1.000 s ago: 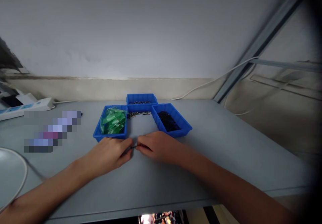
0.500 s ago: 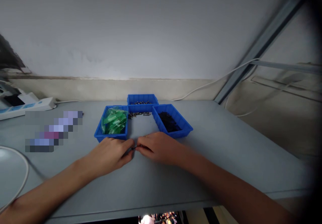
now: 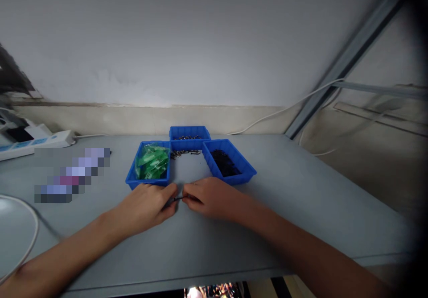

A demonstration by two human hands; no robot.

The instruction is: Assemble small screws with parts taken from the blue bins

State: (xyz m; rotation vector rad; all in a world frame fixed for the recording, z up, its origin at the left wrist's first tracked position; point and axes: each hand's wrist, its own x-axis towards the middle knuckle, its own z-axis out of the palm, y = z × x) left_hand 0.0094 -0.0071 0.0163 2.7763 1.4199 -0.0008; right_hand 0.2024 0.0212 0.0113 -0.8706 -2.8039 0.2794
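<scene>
Between my two hands runs a thin dark rod-like piece (image 3: 179, 198), too small to name more exactly. My left hand (image 3: 152, 202) pinches one end of it between thumb and fingers, just in front of the left blue bin (image 3: 149, 183). On the other end, my right hand (image 3: 210, 197) is closed in a pinch, near the right blue bin (image 3: 239, 180). Green pieces in clear plastic wrapping (image 3: 152, 160) fill the left bin. Dark thin pieces (image 3: 225, 163) lie in the right one. My fingers hide both ends of the held piece.
A third blue bin (image 3: 189, 144) at the back holds small metal parts, with more metal parts (image 3: 187, 152) lying before it. On the left are a white power strip (image 3: 40, 144), a blurred-out object (image 3: 73, 175) and a white cable (image 3: 36, 226). A metal post (image 3: 317, 97) stands at right.
My fingertips have drawn slightly apart, so more of the thin dark piece shows between them. The bins and their contents have stayed in place.
</scene>
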